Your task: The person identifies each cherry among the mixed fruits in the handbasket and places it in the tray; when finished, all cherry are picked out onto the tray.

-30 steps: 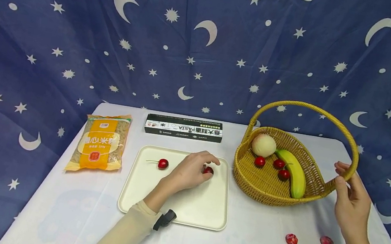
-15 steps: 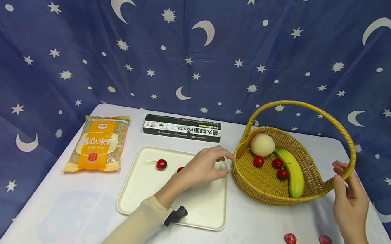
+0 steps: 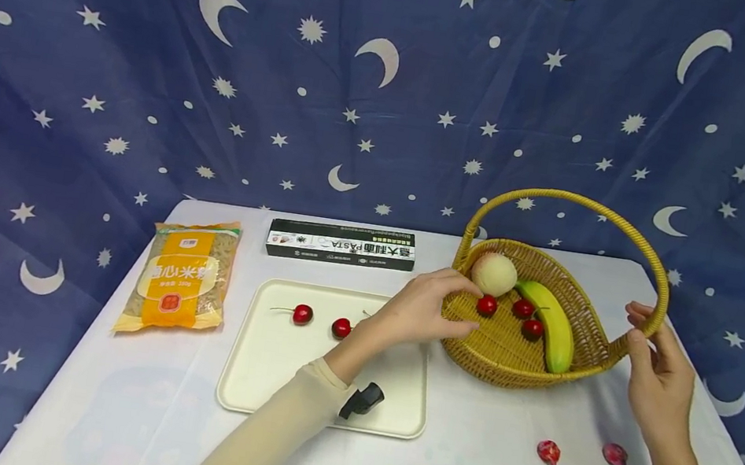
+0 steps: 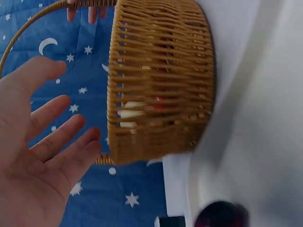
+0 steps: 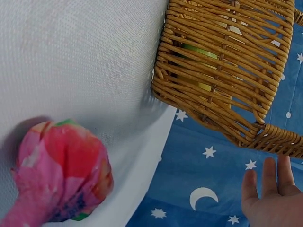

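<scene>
My left hand (image 3: 422, 311) hovers at the left rim of the wicker basket (image 3: 503, 374), over the tray's right side; its fingers are spread and hold nothing, as the left wrist view (image 4: 42, 156) shows. My right hand (image 3: 665, 389) grips the base of the handle (image 3: 659, 293) on the right, thumb in front and fingers behind. In the basket lie a peach (image 3: 494, 274), a banana (image 3: 555, 330) and several cherries (image 3: 533, 330). Two cherries (image 3: 302, 314) (image 3: 341, 328) show on the cream tray (image 3: 317, 420); a stem peeks out beside the left wrist, its cherry hidden.
Behind the tray is a black and white pasta box (image 3: 342, 245). A yellow noodle bag (image 3: 183, 277) lies at the left. Two lollipops (image 3: 549, 451) (image 3: 616, 456) lie in front of the basket, one close to the right wrist. A starry cloth hangs behind.
My left hand has moved right, from a cherry at the tray's right side to the basket's left rim, its fingers spread wider. My right hand stays at the handle. The view has shifted slightly.
</scene>
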Tool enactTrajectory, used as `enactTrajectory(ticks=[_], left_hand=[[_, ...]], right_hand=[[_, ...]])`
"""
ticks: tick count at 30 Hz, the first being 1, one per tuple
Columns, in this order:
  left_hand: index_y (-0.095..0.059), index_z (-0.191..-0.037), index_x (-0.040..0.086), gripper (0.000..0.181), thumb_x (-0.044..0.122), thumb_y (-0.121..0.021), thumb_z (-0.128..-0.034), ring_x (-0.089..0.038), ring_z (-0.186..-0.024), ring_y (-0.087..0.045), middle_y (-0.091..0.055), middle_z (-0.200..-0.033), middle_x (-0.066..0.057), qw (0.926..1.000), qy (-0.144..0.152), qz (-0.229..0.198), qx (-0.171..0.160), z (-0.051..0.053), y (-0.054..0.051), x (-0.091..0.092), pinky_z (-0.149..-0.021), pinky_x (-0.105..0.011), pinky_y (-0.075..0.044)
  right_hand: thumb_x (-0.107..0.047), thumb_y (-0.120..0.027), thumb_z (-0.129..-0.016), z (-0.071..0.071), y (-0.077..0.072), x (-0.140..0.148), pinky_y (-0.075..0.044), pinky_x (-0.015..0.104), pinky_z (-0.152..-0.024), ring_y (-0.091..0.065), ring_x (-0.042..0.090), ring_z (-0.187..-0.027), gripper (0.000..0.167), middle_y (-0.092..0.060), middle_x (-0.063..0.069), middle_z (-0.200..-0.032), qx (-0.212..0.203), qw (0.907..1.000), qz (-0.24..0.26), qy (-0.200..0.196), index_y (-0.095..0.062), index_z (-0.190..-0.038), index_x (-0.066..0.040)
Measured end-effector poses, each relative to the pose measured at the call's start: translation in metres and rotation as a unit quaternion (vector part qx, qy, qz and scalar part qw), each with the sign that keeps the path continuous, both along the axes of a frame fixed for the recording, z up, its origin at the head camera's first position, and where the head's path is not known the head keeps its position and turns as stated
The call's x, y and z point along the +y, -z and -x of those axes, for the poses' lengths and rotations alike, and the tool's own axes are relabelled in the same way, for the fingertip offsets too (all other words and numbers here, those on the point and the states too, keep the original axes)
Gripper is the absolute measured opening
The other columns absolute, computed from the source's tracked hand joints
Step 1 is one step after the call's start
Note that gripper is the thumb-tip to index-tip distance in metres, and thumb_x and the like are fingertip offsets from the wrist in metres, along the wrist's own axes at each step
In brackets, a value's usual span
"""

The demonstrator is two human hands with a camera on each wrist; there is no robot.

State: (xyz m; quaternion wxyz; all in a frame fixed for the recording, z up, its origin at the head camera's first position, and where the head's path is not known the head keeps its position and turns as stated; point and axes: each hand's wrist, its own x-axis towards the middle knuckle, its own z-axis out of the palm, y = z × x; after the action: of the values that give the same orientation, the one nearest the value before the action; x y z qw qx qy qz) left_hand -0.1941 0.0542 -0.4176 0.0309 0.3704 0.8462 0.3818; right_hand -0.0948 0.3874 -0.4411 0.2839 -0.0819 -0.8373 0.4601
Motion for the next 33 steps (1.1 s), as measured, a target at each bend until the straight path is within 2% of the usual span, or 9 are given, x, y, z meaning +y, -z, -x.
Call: enactTrajectory(ticks=[7, 13, 19, 23, 33], left_hand=[[-0.066, -0.141, 0.022, 0.056, 0.045, -0.080, -0.0914, -0.017, -0.136, -0.063, -0.066, -0.143, 0.004, 0.9993, 0.027, 0.026, -0.001, 0.007, -0.005, 0.025, -0.117, -0.035, -0.050], [-0.061, -0.149, 0.027, 0.065, 0.063, -0.069, -0.0946, -0.014, -0.145, -0.055, -0.059, -0.154, 0.005, 0.9945, 0.048, 0.091, -0.021, 0.013, -0.007, 0.042, -0.121, -0.037, -0.047], [-0.046, -0.162, 0.026, 0.080, 0.075, -0.054, -0.0980, -0.017, -0.159, -0.039, -0.046, -0.168, 0.003, 0.9795, 0.082, 0.171, -0.068, 0.019, -0.008, 0.058, -0.130, -0.040, -0.038], [-0.041, -0.164, 0.030, 0.084, 0.081, -0.045, -0.0973, -0.017, -0.164, -0.030, -0.039, -0.172, 0.005, 0.9693, 0.090, 0.210, -0.091, 0.023, -0.007, 0.067, -0.134, -0.042, -0.032], [-0.034, -0.168, 0.027, 0.094, 0.087, -0.038, -0.0954, -0.012, -0.158, -0.041, -0.042, -0.170, 0.012, 0.9519, 0.086, 0.264, -0.129, 0.033, -0.005, 0.086, -0.132, -0.038, -0.034]], right_hand=[[-0.016, -0.054, -0.112, 0.002, -0.001, -0.002, -0.044, -0.001, -0.097, -0.056, -0.011, -0.126, 0.039, -0.063, -0.025, -0.140, -0.005, 1.0000, -0.003, 0.000, -0.061, -0.150, -0.012], [-0.018, -0.054, -0.112, 0.002, 0.000, -0.001, -0.044, -0.002, -0.098, -0.055, -0.013, -0.127, 0.039, -0.063, -0.024, -0.142, -0.010, 0.9999, -0.006, 0.000, -0.060, -0.151, -0.013], [-0.019, -0.053, -0.112, 0.000, 0.000, 0.000, -0.043, -0.002, -0.098, -0.054, -0.013, -0.126, 0.040, -0.063, -0.024, -0.143, -0.017, 0.9998, -0.008, 0.003, -0.059, -0.152, -0.017], [-0.018, -0.053, -0.112, -0.001, 0.000, 0.000, -0.043, -0.002, -0.098, -0.054, -0.013, -0.126, 0.040, -0.063, -0.025, -0.144, -0.016, 0.9999, -0.005, -0.001, -0.059, -0.152, -0.016], [-0.018, -0.054, -0.112, -0.002, 0.000, 0.000, -0.043, -0.001, -0.100, -0.054, -0.013, -0.128, 0.040, -0.062, -0.023, -0.145, -0.013, 0.9999, -0.010, -0.002, -0.059, -0.152, -0.012]])
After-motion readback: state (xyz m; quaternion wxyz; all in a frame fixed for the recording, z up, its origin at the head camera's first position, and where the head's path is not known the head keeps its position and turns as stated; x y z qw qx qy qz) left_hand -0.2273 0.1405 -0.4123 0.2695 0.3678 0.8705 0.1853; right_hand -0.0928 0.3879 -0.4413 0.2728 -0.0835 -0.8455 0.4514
